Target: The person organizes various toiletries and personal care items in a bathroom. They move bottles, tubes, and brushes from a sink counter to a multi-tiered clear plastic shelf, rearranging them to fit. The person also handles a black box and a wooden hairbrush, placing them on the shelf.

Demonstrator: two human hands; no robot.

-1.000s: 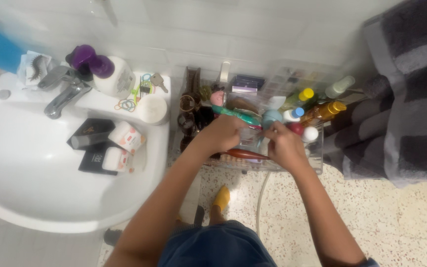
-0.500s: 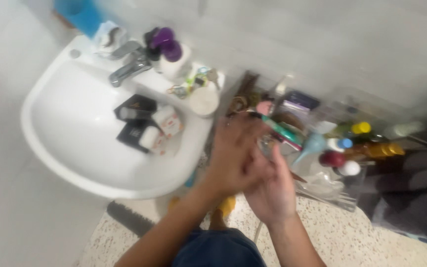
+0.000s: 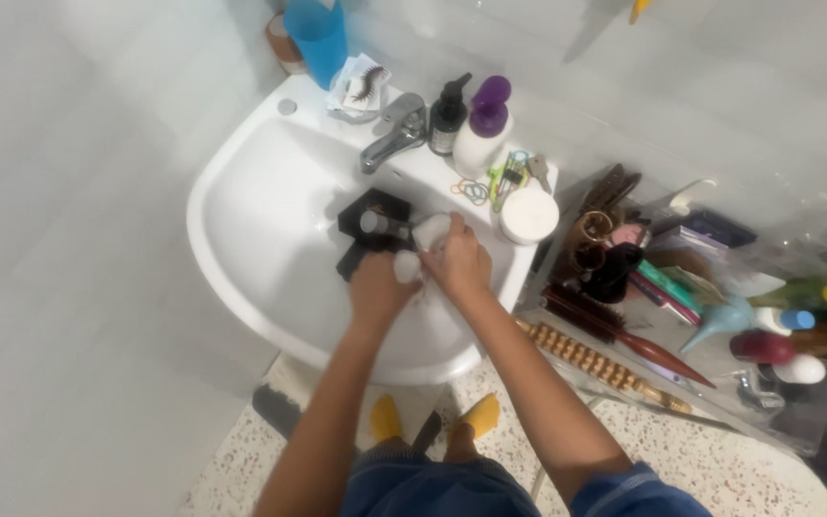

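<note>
Fingers of both hands curl round small white jars (image 3: 430,233) in the sink (image 3: 241,182): left hand (image 3: 378,287), right hand (image 3: 458,263); probably light, slick, best gripped around their sides.

A white ceramic wash basin (image 3: 241,239) holds two black rectangular boxes (image 3: 373,222) and small white packets (image 3: 430,232) in its bowl, while its back ledge carries a chrome tap (image 3: 390,142), a dark pump bottle (image 3: 448,119), a white bottle with a purple cap (image 3: 483,134), a round white lidded jar (image 3: 528,214), coloured rubber bands (image 3: 472,191) and a key (image 3: 538,170). Just beside it, a clear plastic organiser tray (image 3: 624,383) bears a beaded wooden roller (image 3: 593,365), a brown wooden hairbrush (image 3: 624,335) and several small bottles. Below both lies a speckled terrazzo floor (image 3: 720,469).
</note>
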